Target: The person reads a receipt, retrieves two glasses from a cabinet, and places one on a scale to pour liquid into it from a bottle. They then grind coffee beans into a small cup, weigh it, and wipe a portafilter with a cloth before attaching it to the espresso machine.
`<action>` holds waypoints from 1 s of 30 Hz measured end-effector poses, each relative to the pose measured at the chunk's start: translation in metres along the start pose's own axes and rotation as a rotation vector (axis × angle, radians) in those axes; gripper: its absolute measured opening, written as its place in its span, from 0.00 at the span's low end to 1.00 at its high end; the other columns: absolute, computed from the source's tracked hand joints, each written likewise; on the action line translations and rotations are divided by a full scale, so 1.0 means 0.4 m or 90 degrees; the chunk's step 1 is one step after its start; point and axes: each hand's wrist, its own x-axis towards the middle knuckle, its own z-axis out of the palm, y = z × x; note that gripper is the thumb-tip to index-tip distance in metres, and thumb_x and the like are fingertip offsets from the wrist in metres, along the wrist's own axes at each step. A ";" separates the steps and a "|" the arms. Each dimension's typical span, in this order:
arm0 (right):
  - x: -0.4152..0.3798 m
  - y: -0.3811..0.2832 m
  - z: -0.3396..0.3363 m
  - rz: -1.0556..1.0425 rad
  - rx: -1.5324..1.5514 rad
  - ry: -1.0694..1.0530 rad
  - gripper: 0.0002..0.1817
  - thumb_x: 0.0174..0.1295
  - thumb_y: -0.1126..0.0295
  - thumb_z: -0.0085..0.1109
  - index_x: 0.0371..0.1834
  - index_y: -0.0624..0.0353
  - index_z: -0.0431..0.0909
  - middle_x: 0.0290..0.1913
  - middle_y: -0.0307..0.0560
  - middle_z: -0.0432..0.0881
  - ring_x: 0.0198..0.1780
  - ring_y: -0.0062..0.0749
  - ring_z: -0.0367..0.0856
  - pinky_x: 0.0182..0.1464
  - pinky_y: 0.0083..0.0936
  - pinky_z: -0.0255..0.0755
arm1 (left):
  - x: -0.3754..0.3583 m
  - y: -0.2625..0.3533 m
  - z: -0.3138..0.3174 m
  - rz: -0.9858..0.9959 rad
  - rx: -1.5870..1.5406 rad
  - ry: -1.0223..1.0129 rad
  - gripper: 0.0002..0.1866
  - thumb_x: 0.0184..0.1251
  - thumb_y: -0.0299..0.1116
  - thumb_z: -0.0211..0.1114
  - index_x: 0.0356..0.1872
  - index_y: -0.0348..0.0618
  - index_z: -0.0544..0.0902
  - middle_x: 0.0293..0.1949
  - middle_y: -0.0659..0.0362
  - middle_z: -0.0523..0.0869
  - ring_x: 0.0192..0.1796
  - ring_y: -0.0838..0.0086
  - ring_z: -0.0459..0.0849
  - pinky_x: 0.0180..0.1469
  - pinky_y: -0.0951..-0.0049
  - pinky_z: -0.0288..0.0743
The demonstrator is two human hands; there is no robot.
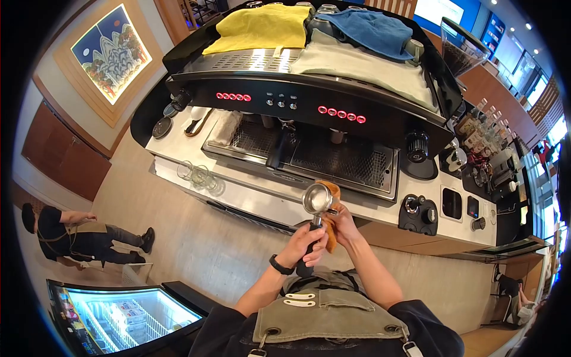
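Note:
My left hand (302,245) is wrapped round the black handle of a portafilter (316,199), whose metal basket faces up towards me. In my right hand (341,224) is an orange-brown cloth (333,238), bunched against the far side and right of the portafilter's head. Both hands are close together in front of my apron, just short of the counter edge. Beyond them stands a black espresso machine (297,95) with lit red buttons. Another portafilter (278,149) appears fitted in its left part, handle towards me.
Glass cups (199,175) stand on the counter's front left. A tamping station (418,214) is at the right, near bottles (485,134). Yellow (259,27) and blue cloths (372,30) lie atop the machine. A person (83,235) in an apron stands far left, beside a lit display fridge (128,315).

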 end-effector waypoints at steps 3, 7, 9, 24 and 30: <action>-0.048 -0.018 -0.013 0.009 -0.010 0.060 0.16 0.80 0.66 0.56 0.63 0.63 0.77 0.55 0.45 0.85 0.53 0.31 0.87 0.55 0.32 0.82 | 0.028 0.070 -0.004 0.088 0.277 0.166 0.14 0.83 0.44 0.62 0.45 0.44 0.75 0.27 0.63 0.76 0.17 0.80 0.74 0.19 0.76 0.72; -0.177 -0.019 -0.064 -0.029 0.030 0.096 0.21 0.83 0.62 0.50 0.72 0.63 0.71 0.61 0.57 0.84 0.60 0.46 0.85 0.64 0.44 0.81 | 0.150 0.207 -0.083 0.275 0.687 0.345 0.20 0.79 0.49 0.68 0.39 0.39 0.81 0.25 0.60 0.81 0.23 0.75 0.81 0.28 0.71 0.75; -0.245 -0.021 -0.079 -0.036 0.091 0.107 0.21 0.82 0.67 0.49 0.73 0.63 0.69 0.64 0.57 0.82 0.63 0.47 0.85 0.66 0.46 0.80 | 0.226 0.265 -0.114 0.343 0.839 0.391 0.23 0.76 0.51 0.70 0.34 0.37 0.82 0.21 0.58 0.82 0.23 0.70 0.81 0.30 0.65 0.74; -0.410 -0.019 -0.090 -0.130 0.140 0.171 0.24 0.76 0.70 0.52 0.72 0.66 0.71 0.67 0.55 0.82 0.65 0.46 0.84 0.67 0.44 0.80 | 0.551 0.317 -0.273 0.365 0.938 0.441 0.28 0.73 0.57 0.69 0.33 0.36 0.86 0.31 0.49 0.92 0.36 0.56 0.93 0.48 0.57 0.85; -0.381 -0.035 -0.088 -0.136 0.236 0.155 0.26 0.79 0.63 0.51 0.76 0.60 0.68 0.71 0.51 0.79 0.72 0.46 0.78 0.73 0.48 0.74 | 0.561 0.308 -0.287 0.349 1.044 0.514 0.29 0.73 0.60 0.67 0.39 0.37 0.88 0.37 0.47 0.93 0.46 0.50 0.92 0.53 0.52 0.84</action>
